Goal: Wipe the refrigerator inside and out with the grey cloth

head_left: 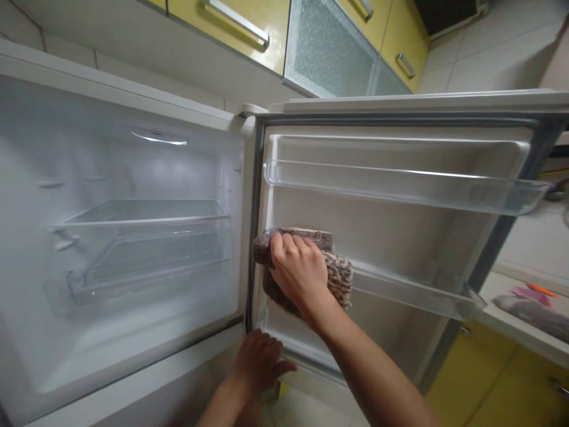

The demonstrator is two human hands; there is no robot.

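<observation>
My right hand (pixel 300 267) is closed around a folded brown and cream patterned cloth (pixel 340 276). The cloth lies against the hinge side of the fridge door's lower clear bin (pixel 409 290), and part of it is hidden by the hand. Below, my left hand (pixel 260 362) is by the bottom hinge corner, between the fridge body and the open door (pixel 400 237). Its fingers are bent and its thumb sticks out to the right; nothing shows in it. Whether its fingertips touch the fridge cannot be made out.
Inside the fridge compartment (pixel 146 320) are a glass shelf (pixel 151 210) and a clear drawer-like tray (pixel 151 264) under it. An upper door bin (pixel 400 184) crosses the door. Yellow cabinets (pixel 240 50) hang above. At right, a counter (pixel 493 284) bears a grey bundle (pixel 533 314) and an orange item (pixel 541 290).
</observation>
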